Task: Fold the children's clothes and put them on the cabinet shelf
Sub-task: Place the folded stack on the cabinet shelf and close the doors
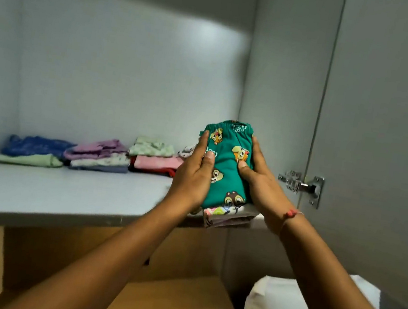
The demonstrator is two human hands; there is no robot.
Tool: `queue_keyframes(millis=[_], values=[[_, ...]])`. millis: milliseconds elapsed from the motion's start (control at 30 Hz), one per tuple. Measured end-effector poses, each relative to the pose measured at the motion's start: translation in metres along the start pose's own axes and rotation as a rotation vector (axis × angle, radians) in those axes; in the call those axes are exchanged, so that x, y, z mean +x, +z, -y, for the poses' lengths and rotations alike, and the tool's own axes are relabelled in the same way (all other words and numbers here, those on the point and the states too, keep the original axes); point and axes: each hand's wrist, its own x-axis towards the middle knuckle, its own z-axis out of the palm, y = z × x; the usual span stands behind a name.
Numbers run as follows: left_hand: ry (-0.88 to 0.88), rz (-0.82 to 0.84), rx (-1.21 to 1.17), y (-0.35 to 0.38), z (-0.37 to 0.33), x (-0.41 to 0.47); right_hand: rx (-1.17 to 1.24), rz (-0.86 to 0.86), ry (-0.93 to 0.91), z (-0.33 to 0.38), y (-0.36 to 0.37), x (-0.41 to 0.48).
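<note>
Now at the shelf's front right corner, a folded green garment printed with cartoon chipmunks [228, 168] sits atop a small folded stack [225, 216], clamped from both sides by a person's hands: the left hand [192, 173] flat against one edge, the right hand [260, 178] against the other, thumbs on top. The stack's lower pieces overhang the grey cabinet shelf [61, 194] at its lip. If the hands let go before the bundle is pushed deeper, it could likely tip off the edge and unfold. Uneven pressure may skew the layers. Further left, near the back wall, folded piles in pink [156, 160], lilac [99, 154] and blue [34, 150] lie close together; a hard shove sideways could nudge the nearest pile. A metal door hinge [300, 186] stands just right of the hands.
</note>
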Motion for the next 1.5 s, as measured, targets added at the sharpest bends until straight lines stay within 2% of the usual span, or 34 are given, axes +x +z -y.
queue_keyframes(millis=[133, 233, 367, 467, 533, 567, 633, 700, 733, 800, 900, 967, 1400, 1500], values=[[-0.214, 0.067, 0.065, 0.015, 0.021, 0.061, -0.072, -0.009, 0.173, -0.014, -0.023, 0.063], [-0.296, 0.108, 0.182, 0.029, 0.038, 0.091, -0.203, -0.022, 0.253, -0.034, -0.04, 0.1], [-0.392, 0.239, 0.245, 0.044, 0.069, 0.108, -0.617, -0.045, 0.366, -0.061, -0.05, 0.126], [-0.417, 0.298, 0.382, 0.042, 0.08, 0.112, -1.04, -0.05, 0.432, -0.068, -0.047, 0.131], [-0.404, 0.307, 0.457, 0.035, 0.077, 0.113, -1.242, -0.131, 0.346, -0.062, -0.042, 0.127], [-0.369, 0.324, 0.541, 0.028, 0.076, 0.114, -1.294, -0.171, 0.246, -0.056, -0.039, 0.127], [-0.246, 0.385, 0.899, 0.007, 0.077, 0.115, -1.305, -0.167, 0.053, -0.045, -0.03, 0.125], [-0.127, 0.434, 1.247, -0.016, 0.083, 0.112, -1.292, -0.031, 0.033, -0.04, -0.023, 0.122], [-0.125, 0.467, 1.312, -0.027, 0.088, 0.11, -1.312, 0.096, 0.081, -0.042, -0.021, 0.12], [-0.198, 0.556, 1.292, -0.045, 0.101, 0.105, -1.352, 0.313, 0.213, -0.053, -0.02, 0.115], [-0.375, 0.677, 1.228, -0.056, 0.114, 0.098, -1.37, 0.383, 0.28, -0.062, -0.026, 0.12], [-0.425, 0.68, 1.2, -0.056, 0.116, 0.097, -1.377, 0.387, 0.308, -0.064, -0.029, 0.129], [-0.415, 0.648, 1.192, -0.053, 0.111, 0.092, -1.332, 0.338, 0.307, -0.082, -0.033, 0.14], [-0.424, 0.628, 1.154, -0.054, 0.111, 0.091, -1.17, 0.218, 0.298, -0.085, -0.037, 0.139]])
